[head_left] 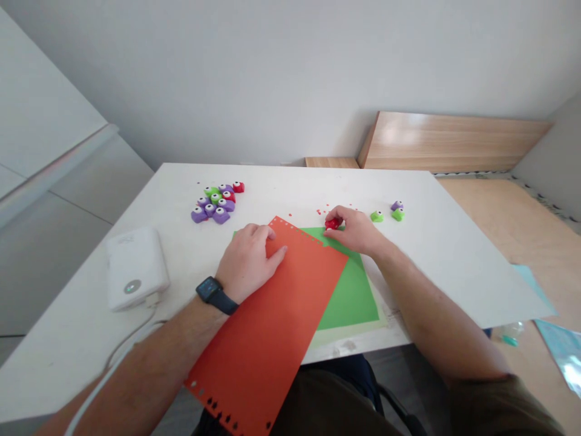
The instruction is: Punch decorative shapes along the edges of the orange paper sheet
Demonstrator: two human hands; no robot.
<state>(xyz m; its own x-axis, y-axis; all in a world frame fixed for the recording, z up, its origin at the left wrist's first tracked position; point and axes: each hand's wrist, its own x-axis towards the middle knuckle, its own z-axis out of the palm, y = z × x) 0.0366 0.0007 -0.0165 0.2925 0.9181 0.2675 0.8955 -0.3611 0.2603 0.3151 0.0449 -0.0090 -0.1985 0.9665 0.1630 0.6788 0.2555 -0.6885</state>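
An orange sheet of paper (pixel 290 303) lies slanted across the table and hangs past its front edge. Small cut-outs run along its far edge, and more shapes are punched at its near end. My left hand (pixel 249 257) rests on the sheet's left side, fingers loosely bent and thumb apart. At the far right part of the punched edge, my right hand (pixel 356 229) grips a small red craft punch (pixel 333 224) between thumb and fingers. Whether the paper sits in its slot is hidden. Beneath the orange sheet lies green paper (pixel 354 297).
Several purple, green and red craft punches (pixel 218 204) cluster at the back left. Green punches (pixel 376 216) and a purple punch (pixel 396 205) stand at right. Red paper bits (pixel 319 212) lie scattered behind the sheets. A white power bank (pixel 137 266) with a cable is at left.
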